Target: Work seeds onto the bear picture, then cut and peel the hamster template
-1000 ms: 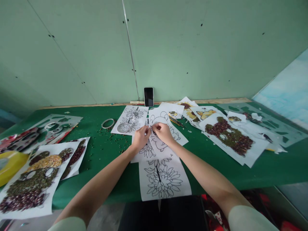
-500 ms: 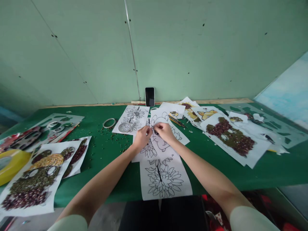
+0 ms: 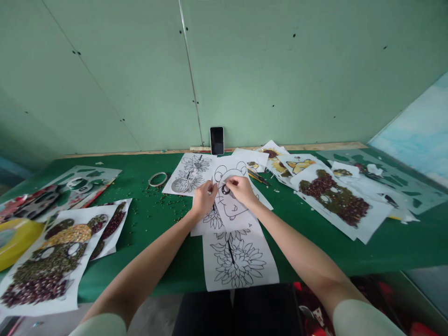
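A white sheet with a black line drawing of a cartoon animal face (image 3: 234, 205) lies on the green table (image 3: 154, 233) in front of me. My left hand (image 3: 203, 199) rests on its left edge, fingers pinched together on something too small to make out. My right hand (image 3: 241, 189) is curled over the drawing's eye, its fingertips pinched there. Beneath this sheet lie flower line drawings, one (image 3: 238, 261) nearest me and one (image 3: 191, 173) farther back.
A phone (image 3: 217, 140) leans on the green wall. A tape ring (image 3: 157, 178) and scattered seeds (image 3: 164, 200) lie left of centre. Finished seed pictures lie at the left (image 3: 45, 266) and right (image 3: 332, 198). A yellow bowl (image 3: 14, 240) sits at the far left, with stencil sheets (image 3: 70, 184) behind it.
My hands have drawn slightly apart; the left moved a little left to the sheet's edge, and the right stays over the drawing's eye, now uncovered.
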A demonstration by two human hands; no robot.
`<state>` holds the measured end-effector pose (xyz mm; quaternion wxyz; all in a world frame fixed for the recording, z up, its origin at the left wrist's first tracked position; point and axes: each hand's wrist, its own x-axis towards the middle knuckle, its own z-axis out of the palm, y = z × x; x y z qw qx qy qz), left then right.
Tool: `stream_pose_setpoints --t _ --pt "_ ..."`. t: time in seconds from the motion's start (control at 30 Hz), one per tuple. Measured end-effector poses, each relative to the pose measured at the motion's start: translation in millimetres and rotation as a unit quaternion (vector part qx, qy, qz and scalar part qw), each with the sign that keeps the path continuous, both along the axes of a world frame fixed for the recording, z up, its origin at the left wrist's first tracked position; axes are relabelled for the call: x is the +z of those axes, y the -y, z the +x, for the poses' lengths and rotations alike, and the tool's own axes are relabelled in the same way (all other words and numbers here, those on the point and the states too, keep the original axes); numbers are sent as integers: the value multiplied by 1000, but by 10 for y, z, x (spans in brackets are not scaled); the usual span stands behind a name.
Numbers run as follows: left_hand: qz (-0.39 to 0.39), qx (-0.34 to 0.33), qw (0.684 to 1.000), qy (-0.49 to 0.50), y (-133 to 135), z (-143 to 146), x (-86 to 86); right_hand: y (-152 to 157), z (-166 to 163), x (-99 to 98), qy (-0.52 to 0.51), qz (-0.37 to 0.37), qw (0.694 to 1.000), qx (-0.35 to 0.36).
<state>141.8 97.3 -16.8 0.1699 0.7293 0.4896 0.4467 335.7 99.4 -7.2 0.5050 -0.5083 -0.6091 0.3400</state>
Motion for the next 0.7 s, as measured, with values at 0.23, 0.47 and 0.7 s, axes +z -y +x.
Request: stream_pose_setpoints --t 0.23,0.47,0.7 --pt "-25 41 998 45 -21 -1 20 -3 63 49 11 7 1000 -19" --pt "-52 29 995 75 -14 -10 80 31 4 33 9 13 1000 5" --pt "-74 9 996 45 -20 1 61 33 -37 -12 10 19 1000 8"
